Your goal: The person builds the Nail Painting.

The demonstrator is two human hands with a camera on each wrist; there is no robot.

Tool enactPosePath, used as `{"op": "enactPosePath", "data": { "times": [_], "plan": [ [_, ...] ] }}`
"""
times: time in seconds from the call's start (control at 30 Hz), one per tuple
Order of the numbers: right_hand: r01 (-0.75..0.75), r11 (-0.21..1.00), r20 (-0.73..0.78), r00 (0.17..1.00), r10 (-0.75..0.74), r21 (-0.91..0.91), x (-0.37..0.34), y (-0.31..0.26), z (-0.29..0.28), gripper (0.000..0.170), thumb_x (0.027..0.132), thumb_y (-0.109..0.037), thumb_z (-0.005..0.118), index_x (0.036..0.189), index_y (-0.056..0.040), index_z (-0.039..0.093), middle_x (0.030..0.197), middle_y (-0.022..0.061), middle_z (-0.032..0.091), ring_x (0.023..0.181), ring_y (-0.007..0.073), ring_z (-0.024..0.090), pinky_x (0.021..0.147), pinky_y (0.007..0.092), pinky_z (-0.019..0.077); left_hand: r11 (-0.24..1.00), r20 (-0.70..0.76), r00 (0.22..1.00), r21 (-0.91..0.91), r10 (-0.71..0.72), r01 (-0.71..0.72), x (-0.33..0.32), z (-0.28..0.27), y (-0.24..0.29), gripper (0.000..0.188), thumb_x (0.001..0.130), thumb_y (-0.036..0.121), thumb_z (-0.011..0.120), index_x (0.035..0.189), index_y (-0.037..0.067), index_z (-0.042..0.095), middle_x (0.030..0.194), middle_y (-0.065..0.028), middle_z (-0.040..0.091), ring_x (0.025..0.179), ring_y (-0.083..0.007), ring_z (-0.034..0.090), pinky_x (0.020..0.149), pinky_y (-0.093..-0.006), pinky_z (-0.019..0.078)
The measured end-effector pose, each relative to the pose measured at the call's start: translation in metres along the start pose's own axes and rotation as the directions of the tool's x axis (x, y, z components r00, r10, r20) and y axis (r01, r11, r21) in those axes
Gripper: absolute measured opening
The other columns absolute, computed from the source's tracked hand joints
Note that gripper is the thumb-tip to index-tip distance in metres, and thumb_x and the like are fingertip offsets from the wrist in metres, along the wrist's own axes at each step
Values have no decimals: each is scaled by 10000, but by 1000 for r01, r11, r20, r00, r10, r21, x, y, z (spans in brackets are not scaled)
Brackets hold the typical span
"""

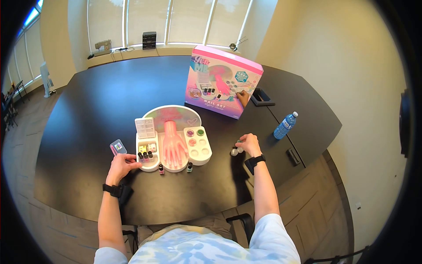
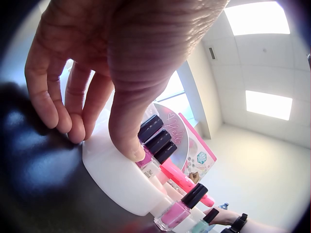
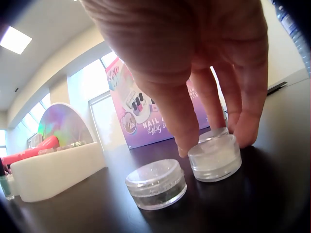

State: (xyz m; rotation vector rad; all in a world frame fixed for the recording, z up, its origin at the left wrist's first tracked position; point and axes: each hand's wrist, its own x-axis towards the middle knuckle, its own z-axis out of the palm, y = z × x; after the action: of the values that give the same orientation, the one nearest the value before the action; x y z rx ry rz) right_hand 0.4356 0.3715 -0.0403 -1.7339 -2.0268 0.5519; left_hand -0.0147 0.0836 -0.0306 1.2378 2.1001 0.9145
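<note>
My left hand (image 1: 120,168) is at the left side of a white nail art stand (image 1: 202,160). In the left wrist view, its thumb hooks over the stand's rim beside three black-capped nail polish bottles (image 2: 158,141), the fingers along the outer wall. A pink model hand (image 1: 172,145) stands in the middle, with colour pots (image 1: 200,132) in the right compartment. Off to the right, my right hand (image 1: 249,144) pinches a small clear jar (image 3: 215,160) on the table between thumb and fingers. Another clear jar (image 3: 156,187) sits beside it; one more is partly hidden behind.
Pink and teal polish bottles (image 1: 161,169) stand at the stand's front edge. A small clear case (image 1: 118,147) lies left of it. The nail art box (image 1: 222,83) stands behind, with a water bottle (image 1: 285,126) on the right of the dark table (image 1: 88,132).
</note>
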Motion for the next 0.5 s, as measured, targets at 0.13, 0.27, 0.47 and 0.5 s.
{"op": "enactPosePath", "data": {
  "times": [0.13, 0.27, 0.47, 0.5],
  "plan": [
    [26, 998, 6, 1000, -26, -53, 5, 2, 12, 385, 687, -145, 885, 1012, 22, 764, 984, 241, 748, 964, 362, 738, 891, 416, 579, 999, -15, 999, 1, 45, -45, 6, 3, -13, 421, 755, 252, 887, 1081, 7, 779, 828, -79, 756, 754, -154, 697, 750, -311, 551],
    [86, 990, -53, 994, -92, -111, 4, -2, 15, 378, 704, -137, 868, 1042, 3, 769, 915, 201, 750, 885, 301, 744, 838, 389, 583, 999, -10, 999, -3, 42, -42, 9, 5, -20, 443, 740, 306, 891, 1089, 51, 791, 839, -96, 766, 773, -189, 722, 773, -340, 563],
    [396, 907, -30, 918, -396, 143, -18, -62, 13, 331, 747, -150, 826, 1048, -19, 776, 903, 134, 697, 801, 266, 700, 789, 366, 579, 999, -12, 999, 10, 50, -50, 9, 5, -20, 446, 739, 310, 890, 1091, 55, 792, 847, -94, 767, 785, -188, 723, 778, -339, 563],
    [438, 868, -7, 894, -449, 234, -22, -72, 21, 339, 760, -147, 824, 1073, -25, 775, 872, 109, 670, 756, 217, 680, 748, 330, 568, 999, -10, 999, 12, 50, -50, 9, 5, -21, 446, 739, 310, 890, 1091, 55, 792, 847, -94, 767, 785, -188, 723, 778, -339, 563]
  ]
}}
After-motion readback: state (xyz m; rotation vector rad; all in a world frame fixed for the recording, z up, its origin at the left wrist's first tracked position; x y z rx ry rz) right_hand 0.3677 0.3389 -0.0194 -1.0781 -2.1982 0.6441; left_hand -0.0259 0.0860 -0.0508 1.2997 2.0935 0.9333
